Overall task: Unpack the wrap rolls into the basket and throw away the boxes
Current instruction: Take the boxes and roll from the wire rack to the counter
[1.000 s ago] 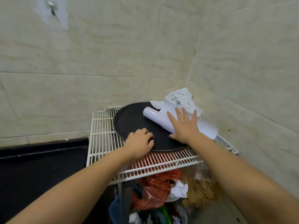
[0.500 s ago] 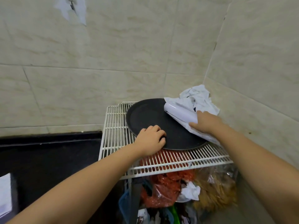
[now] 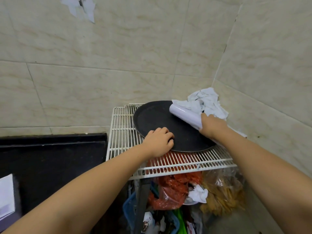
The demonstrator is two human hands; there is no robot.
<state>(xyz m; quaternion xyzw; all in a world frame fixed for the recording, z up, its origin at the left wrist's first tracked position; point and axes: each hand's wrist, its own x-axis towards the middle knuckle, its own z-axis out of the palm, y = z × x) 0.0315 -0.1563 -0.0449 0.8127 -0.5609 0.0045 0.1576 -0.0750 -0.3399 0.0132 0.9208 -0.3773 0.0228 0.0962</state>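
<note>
Location: corner of two walls clad in pale marbled tile [image 3: 118, 68], viewed from above and in front.
Rack: white wire shelf [image 3: 121, 132] set into the corner, its grid bare on the left side.
Tray: round black tray [image 3: 157, 115] lying flat on the wire shelf, covering most of its right half.
Wrap roll: white wrap roll [image 3: 184, 114] lying across the right edge of the tray, its open end pointing back-left, its far portion hidden under the right hand.
Cloth: crumpled white cloth [image 3: 206, 102] bunched in the corner behind the roll, touching it.
Left hand: left hand [image 3: 158, 142] curled into a loose fist, fingertips hooked over the near-left rim of the tray; knuckles up, forearm extended from lower left.
Right hand: right hand [image 3: 211, 125] closed around the wrap roll from above, fingers wrapped over its near section; fingertips not visible.
Counter: black counter [image 3: 50, 159] to the left of the rack, lower than the shelf, with a white box-like item [image 3: 6, 195] at the frame's left edge, too cropped to identify.
Below shelf: red plastic bag [image 3: 170, 190], clear bag of yellow-brown strands [image 3: 222, 195], a crumpled white paper [image 3: 198, 194] between them, and part of a blue basket [image 3: 129, 206] holding mixed packets.
Wall fixture: torn white patch [image 3: 81, 7] high on the back wall.
</note>
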